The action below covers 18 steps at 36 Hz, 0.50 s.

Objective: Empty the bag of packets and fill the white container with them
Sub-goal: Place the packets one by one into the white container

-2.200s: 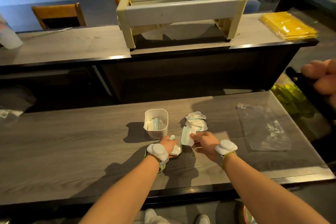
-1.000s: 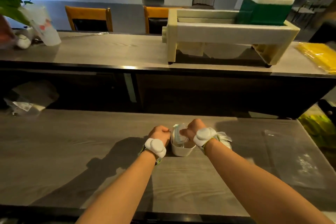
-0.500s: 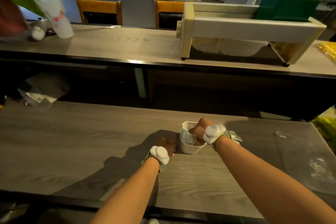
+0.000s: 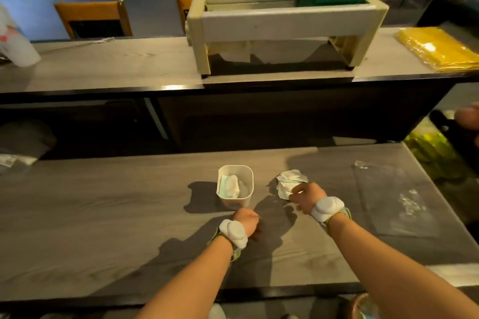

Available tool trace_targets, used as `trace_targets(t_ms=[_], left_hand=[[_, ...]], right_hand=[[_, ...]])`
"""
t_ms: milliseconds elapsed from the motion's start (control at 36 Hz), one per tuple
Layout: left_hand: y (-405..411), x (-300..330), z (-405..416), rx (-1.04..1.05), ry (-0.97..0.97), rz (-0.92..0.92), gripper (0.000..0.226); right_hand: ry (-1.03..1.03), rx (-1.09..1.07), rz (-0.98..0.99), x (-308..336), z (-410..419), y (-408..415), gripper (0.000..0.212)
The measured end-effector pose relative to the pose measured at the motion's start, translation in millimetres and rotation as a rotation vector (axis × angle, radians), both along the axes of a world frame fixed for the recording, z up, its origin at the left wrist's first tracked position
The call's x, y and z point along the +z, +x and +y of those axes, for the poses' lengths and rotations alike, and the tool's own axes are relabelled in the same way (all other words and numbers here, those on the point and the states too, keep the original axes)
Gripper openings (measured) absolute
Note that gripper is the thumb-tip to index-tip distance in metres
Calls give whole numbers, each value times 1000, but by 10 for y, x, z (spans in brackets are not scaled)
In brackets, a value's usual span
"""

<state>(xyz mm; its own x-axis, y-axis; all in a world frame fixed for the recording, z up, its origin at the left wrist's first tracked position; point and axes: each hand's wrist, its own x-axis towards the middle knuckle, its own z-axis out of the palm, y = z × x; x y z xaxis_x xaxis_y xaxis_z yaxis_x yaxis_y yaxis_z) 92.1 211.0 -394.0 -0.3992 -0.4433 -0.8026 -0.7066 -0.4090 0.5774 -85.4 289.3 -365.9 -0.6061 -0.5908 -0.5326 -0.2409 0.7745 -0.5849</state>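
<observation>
Right hand (image 4: 307, 198) fingers touch the loose packets (image 4: 290, 182) just right of the white container (image 4: 235, 185) mid-surface, partly filled; left hand (image 4: 246, 221) curled, holding nothing visible, nearer the container.

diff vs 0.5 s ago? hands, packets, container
The right hand has left the white container and moved right to the loose packets, its fingers now on the pile's near edge. The packet it pushed in stays inside. The left hand remains curled just in front of the container. Container, pile and empty clear bag are unmoved.
</observation>
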Motion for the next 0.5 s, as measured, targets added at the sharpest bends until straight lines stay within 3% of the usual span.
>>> trace_targets(t_ms=[111,250,389,500], left_hand=[[-315,34,175,-36,-154,46,15],[-630,38,173,-81,-267,68,38],[-788,-142,21,-99,-329,84,47],[-811,-78,-38,-113,-383,81,53]], right_hand=[[48,68,139,-74,162,-216,40],[96,180,212,-156,132,-389,70],[158,366,416,-146,-55,-401,93],[184,461,397,-190,-204,-437,108]])
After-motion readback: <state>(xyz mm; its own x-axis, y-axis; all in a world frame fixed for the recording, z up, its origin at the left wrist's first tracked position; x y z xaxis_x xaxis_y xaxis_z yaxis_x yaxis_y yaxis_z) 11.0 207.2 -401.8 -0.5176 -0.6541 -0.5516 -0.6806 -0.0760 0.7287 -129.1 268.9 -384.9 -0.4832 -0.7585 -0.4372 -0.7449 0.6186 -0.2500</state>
